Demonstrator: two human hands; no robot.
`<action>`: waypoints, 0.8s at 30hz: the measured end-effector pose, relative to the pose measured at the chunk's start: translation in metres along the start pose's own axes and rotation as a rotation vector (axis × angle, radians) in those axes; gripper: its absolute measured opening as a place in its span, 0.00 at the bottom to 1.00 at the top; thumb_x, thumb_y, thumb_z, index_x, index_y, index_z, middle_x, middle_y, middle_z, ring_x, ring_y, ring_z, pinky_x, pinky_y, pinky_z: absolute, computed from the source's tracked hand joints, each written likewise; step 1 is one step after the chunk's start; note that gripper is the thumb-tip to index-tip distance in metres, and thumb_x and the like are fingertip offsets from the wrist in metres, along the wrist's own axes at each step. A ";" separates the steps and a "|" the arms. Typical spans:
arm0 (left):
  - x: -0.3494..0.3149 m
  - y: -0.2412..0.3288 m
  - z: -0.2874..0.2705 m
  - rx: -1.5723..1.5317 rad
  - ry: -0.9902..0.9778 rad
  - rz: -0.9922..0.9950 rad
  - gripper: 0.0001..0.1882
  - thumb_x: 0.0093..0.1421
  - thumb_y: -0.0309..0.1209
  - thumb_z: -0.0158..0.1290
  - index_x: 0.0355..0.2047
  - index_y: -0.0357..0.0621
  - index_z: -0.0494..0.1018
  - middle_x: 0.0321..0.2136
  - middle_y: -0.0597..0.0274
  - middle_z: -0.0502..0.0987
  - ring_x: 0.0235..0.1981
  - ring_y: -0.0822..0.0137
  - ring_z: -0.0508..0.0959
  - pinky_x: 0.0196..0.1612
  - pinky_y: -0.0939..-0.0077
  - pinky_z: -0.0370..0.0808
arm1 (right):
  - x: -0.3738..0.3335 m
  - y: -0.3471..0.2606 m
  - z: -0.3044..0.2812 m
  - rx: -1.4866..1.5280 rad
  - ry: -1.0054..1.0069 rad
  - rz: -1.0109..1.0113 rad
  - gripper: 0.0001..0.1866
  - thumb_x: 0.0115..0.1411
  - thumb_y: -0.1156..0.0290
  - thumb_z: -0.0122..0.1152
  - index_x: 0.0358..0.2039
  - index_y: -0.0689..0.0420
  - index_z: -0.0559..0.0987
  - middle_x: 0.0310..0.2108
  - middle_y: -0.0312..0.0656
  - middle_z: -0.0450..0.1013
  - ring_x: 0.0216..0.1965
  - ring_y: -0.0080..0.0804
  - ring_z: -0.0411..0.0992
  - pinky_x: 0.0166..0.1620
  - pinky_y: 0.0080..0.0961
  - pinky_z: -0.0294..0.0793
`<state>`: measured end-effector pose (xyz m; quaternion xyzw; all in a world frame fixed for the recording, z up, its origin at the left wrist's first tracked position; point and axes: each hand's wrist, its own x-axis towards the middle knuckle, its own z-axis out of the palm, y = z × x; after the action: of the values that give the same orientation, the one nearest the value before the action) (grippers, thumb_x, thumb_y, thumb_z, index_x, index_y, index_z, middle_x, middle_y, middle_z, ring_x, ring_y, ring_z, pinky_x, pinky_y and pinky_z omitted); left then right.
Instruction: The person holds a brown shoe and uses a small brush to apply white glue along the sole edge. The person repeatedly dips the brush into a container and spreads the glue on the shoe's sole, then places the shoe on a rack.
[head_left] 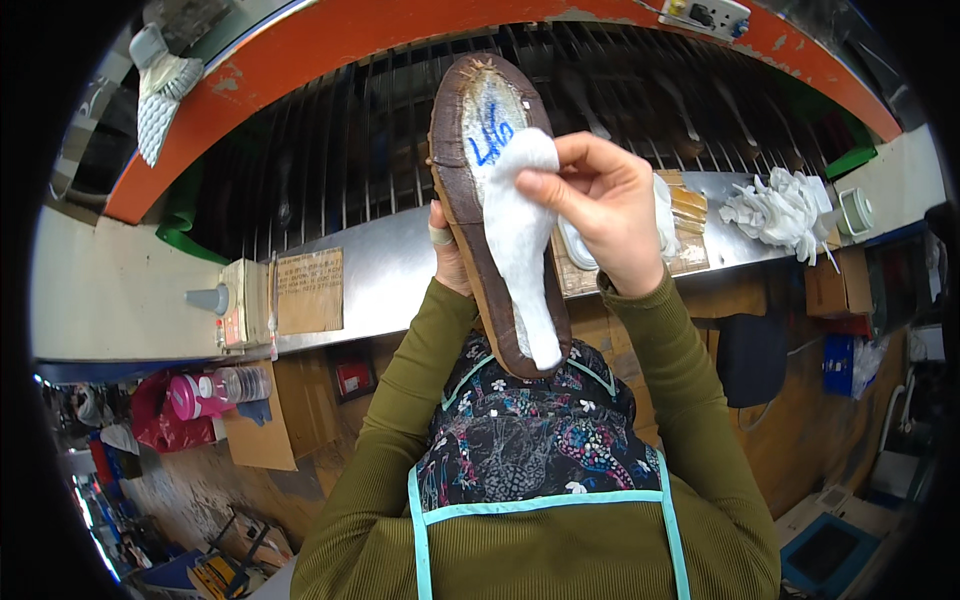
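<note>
Brown shoe leans lengthwise up-left, underside showing; right grip pinches white padding; left grip clasps shoe.

The left hand holds a brown shoe toward twelve o'clock, the right hand pinches a white strip along it, and crumpled white material lies toward three o'clock.

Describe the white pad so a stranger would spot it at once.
Start from the metal counter; in front of it, mid-picture, a brown shoe is held up, underside showing. Along that underside runs the white pad, its upper part pinched by the right hand. Unlike the crumpled white heap farther right, it is one long, soft piece, narrower below.
</note>
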<state>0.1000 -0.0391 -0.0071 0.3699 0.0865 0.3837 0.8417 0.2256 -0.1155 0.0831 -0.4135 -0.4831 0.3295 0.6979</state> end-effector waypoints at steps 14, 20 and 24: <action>-0.021 0.010 -0.015 -0.013 0.087 0.056 0.56 0.45 0.71 0.52 0.63 0.42 0.55 0.56 0.51 0.67 0.54 0.58 0.72 0.56 0.62 0.72 | 0.039 0.018 0.019 -0.508 0.076 -0.322 0.07 0.49 0.75 0.70 0.30 0.61 0.82 0.33 0.41 0.76 0.36 0.24 0.72 0.39 0.20 0.72; -0.020 0.017 -0.012 0.042 0.102 0.080 0.56 0.44 0.71 0.52 0.62 0.41 0.57 0.54 0.51 0.69 0.52 0.58 0.74 0.54 0.64 0.76 | 0.056 0.025 0.017 -0.690 0.048 -0.440 0.12 0.44 0.65 0.73 0.28 0.56 0.82 0.37 0.41 0.74 0.51 0.38 0.65 0.51 0.37 0.65; -0.018 0.018 -0.014 0.074 0.077 0.078 0.56 0.44 0.72 0.52 0.62 0.41 0.56 0.54 0.51 0.69 0.53 0.58 0.74 0.54 0.64 0.76 | 0.056 0.027 0.018 -0.788 0.081 -0.377 0.17 0.43 0.63 0.72 0.34 0.53 0.81 0.47 0.45 0.69 0.61 0.47 0.53 0.62 0.45 0.50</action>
<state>0.0707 -0.0363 -0.0071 0.3886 0.1184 0.4267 0.8080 0.2244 -0.0513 0.0851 -0.5653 -0.6113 -0.0294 0.5531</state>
